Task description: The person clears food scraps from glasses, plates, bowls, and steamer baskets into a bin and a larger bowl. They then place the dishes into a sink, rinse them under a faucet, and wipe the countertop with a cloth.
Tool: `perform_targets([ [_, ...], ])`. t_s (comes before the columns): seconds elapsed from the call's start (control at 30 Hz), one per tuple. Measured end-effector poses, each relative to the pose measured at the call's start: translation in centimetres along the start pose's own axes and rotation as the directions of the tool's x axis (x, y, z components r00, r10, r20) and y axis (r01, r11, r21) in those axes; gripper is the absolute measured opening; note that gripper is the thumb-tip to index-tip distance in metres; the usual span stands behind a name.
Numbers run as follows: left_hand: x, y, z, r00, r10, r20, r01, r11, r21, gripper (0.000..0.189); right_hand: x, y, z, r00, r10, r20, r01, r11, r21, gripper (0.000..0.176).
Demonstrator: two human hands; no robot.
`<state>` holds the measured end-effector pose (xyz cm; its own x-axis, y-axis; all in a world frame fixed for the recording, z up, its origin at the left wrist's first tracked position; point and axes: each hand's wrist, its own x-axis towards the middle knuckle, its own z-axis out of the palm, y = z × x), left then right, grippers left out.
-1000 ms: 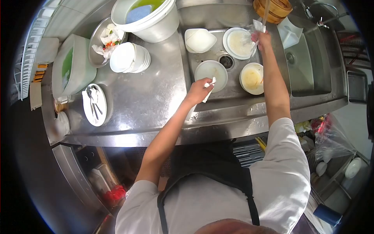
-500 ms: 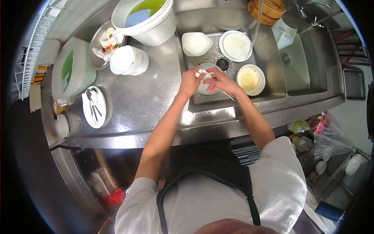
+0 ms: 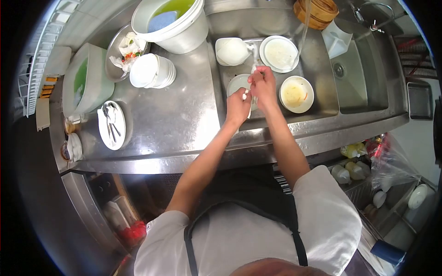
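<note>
Both my hands are over the left sink basin, close together above a round whitish plate (image 3: 234,83). My left hand (image 3: 238,108) is closed, with a bit of crumpled white tissue (image 3: 245,94) showing between thumb and fingers. Just right of it, my right hand (image 3: 264,89) has its fingers pinched together; what they hold is hidden. A blurred whitish streak shows beyond the right fingertips. Around the hands in the basin are stacked squarish white dishes (image 3: 231,51), round white plates (image 3: 279,53) and a bowl with yellowish liquid and orange scraps (image 3: 296,94).
Left on the steel counter (image 3: 184,110) stand a white bucket (image 3: 186,39) with greenish liquid, stacked white bowls (image 3: 152,71), a metal bowl of scraps (image 3: 113,57) and an oval plate with cutlery (image 3: 111,131). A clear hose (image 3: 305,32) hangs into the basin; a second basin (image 3: 361,76) is right.
My right hand has moved away from me and its fingers have closed up. My left hand has come slightly right and nearer me. The thin handle that stuck out below my right hand no longer shows.
</note>
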<state>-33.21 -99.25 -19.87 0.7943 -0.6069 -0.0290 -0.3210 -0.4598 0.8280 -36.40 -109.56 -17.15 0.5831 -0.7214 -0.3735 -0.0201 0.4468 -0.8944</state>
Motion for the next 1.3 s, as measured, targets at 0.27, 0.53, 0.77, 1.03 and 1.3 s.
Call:
perform_targets([
  [0.27,3.6,-0.3,-4.4,0.971,-0.029,0.237,0.138,0.878,-0.459,0.026,-2.8,0.5,-0.6,0.941,0.168,0.292,-0.147,0.985,-0.091,0.025],
  [0.53,2.8,-0.5,-6.0,0.892,-0.128,0.433,0.172,0.983,-0.064,0.025,-0.7,1.1,-3.5,0.919,0.162,0.358,0.043,0.863,-0.503,0.037],
  [0.77,1.2,2.1,-5.0,0.811,-0.155,0.564,0.358,0.894,-0.269,0.033,2.2,1.3,-2.6,0.951,0.227,0.211,-0.225,0.974,-0.034,0.026],
  [1.03,-1.0,3.5,-5.0,0.749,-0.168,0.641,0.439,0.851,-0.290,0.036,3.5,0.4,-3.4,0.971,0.234,-0.055,-0.205,0.926,0.318,0.022],
  [1.3,-2.8,6.5,-4.4,0.849,-0.064,0.525,0.200,0.958,-0.208,0.035,5.6,0.0,-3.7,0.949,0.189,-0.251,-0.045,0.873,0.486,0.025],
])
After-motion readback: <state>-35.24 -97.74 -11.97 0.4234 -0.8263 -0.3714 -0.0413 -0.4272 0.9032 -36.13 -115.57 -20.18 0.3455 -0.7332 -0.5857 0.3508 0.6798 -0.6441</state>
